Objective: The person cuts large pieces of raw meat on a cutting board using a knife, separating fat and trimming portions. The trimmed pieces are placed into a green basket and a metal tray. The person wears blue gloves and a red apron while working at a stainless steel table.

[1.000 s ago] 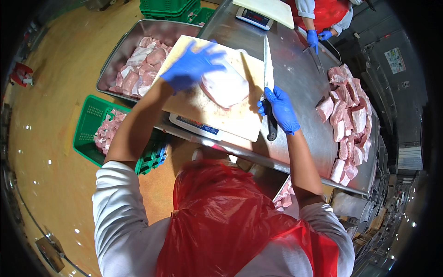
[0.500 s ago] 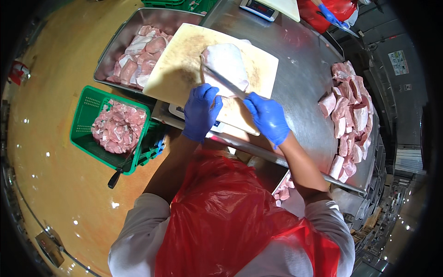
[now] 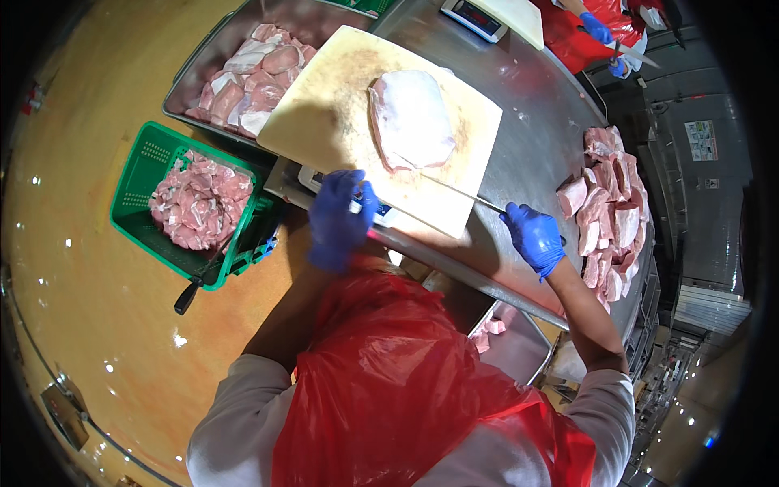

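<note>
A pale slab of raw meat [image 3: 412, 118] lies on the cream cutting board [image 3: 324, 89], its whitish face upward. At the board's right edge, my right hand [image 3: 533, 238] in a blue glove is closed around a knife [image 3: 464, 194]. The thin blade points left across the board, its tip just below the meat's lower edge. My left hand [image 3: 339, 221], also blue-gloved, is off the board's near-left edge above a scale [image 3: 308, 177]. Its fingers are curled and slightly smeared; whatever they might hold is hidden.
Left of the board, a metal tub [image 3: 191, 85] holds meat pieces; below it stands a green basket [image 3: 130, 174] of trimmings with a black-handled tool [image 3: 188, 297]. Meat blocks [image 3: 617, 211] are piled on the right of the steel table [image 3: 527, 130]. A co-worker [image 3: 580, 32] holds a knife at upper right.
My right hand has drawn the knife rightward and down off the meat. My left hand has moved back and left from the meat. A co-worker's hands have come further into view.
</note>
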Demonstrator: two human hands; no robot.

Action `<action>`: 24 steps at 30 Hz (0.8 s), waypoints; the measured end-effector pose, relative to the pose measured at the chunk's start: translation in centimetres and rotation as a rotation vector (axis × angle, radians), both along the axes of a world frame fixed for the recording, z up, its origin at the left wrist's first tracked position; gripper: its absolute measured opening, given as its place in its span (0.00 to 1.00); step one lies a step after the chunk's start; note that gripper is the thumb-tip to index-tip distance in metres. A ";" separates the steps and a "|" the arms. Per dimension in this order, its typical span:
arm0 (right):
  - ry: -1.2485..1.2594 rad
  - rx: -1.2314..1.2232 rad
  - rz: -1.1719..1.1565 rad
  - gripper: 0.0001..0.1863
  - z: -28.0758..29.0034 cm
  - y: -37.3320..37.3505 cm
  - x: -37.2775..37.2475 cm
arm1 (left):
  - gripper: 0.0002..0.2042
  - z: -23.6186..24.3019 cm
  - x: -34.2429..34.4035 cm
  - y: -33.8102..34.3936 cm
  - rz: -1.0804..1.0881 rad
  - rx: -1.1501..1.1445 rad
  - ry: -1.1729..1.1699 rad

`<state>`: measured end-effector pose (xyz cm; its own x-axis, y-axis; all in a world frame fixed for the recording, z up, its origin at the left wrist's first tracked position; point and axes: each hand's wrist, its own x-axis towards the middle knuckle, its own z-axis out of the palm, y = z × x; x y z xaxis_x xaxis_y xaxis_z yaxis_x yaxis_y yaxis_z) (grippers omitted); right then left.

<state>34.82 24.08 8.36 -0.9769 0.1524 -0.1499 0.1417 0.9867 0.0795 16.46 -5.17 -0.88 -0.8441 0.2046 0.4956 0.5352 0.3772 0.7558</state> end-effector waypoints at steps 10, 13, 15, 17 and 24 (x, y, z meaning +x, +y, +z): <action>0.410 -0.354 -0.041 0.08 0.2 -11.8 -10.7 | 0.08 0.7 -2.4 6.0 -0.014 0.017 -0.132; 0.327 -0.377 -0.010 0.09 0.3 -13.3 -12.8 | 0.10 0.5 -1.8 5.2 0.070 -0.020 -0.150; 0.227 -0.354 -0.026 0.09 0.5 -13.7 -13.4 | 0.12 0.2 -1.2 5.0 0.079 0.073 -0.215; 0.179 -0.274 -0.003 0.09 -0.1 -13.4 -13.2 | 0.13 -0.2 -1.0 5.0 0.095 0.097 -0.221; -0.071 -0.004 0.045 0.11 -0.9 -5.9 -4.6 | 0.14 -1.3 -1.7 3.4 0.173 0.046 -0.240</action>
